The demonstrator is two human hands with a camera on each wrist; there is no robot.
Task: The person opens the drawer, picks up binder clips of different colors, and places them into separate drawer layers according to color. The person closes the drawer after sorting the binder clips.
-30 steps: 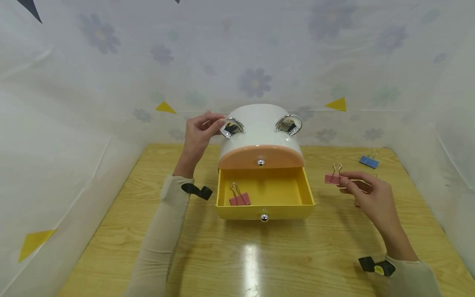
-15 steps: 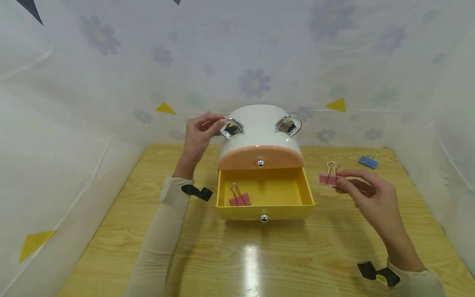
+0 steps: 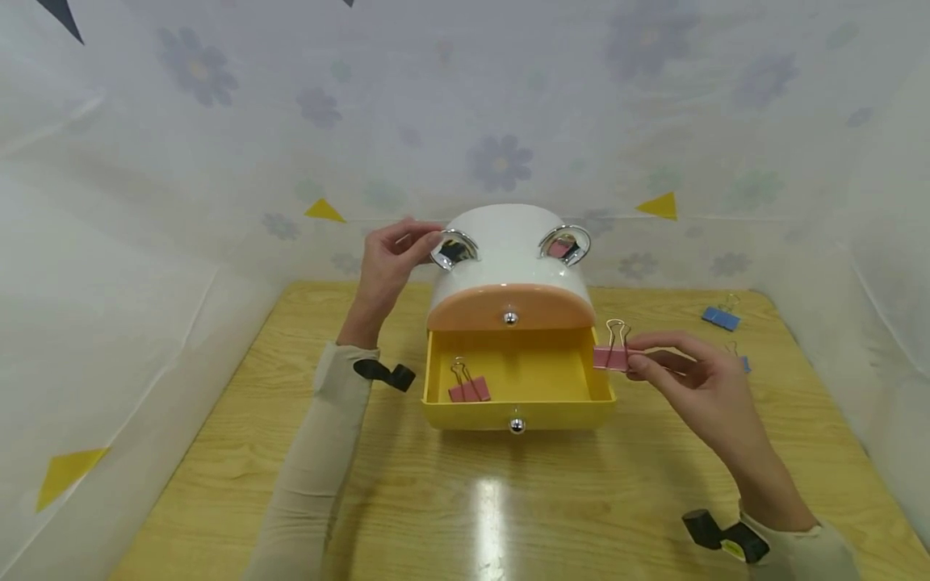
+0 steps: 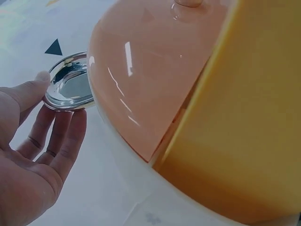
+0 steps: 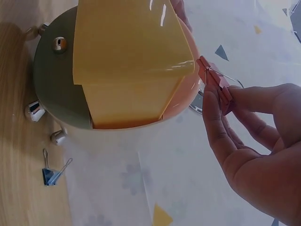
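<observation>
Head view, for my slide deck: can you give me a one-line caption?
Right hand pinches a pink binder clip beside the open yellow drawer; left hand touches the organizer's chrome ear.

- My left hand (image 3: pixel 388 262) is raised, arm stretched forward, fingers loosely extended.
- My right hand (image 3: pixel 693 383) is lifted, thumb and forefinger pinched together, palm inward.

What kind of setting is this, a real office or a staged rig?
Likely a staged tabletop booth: a wooden table walled in by flower-print sheeting, with only a small drawer box and binder clips on it.
</observation>
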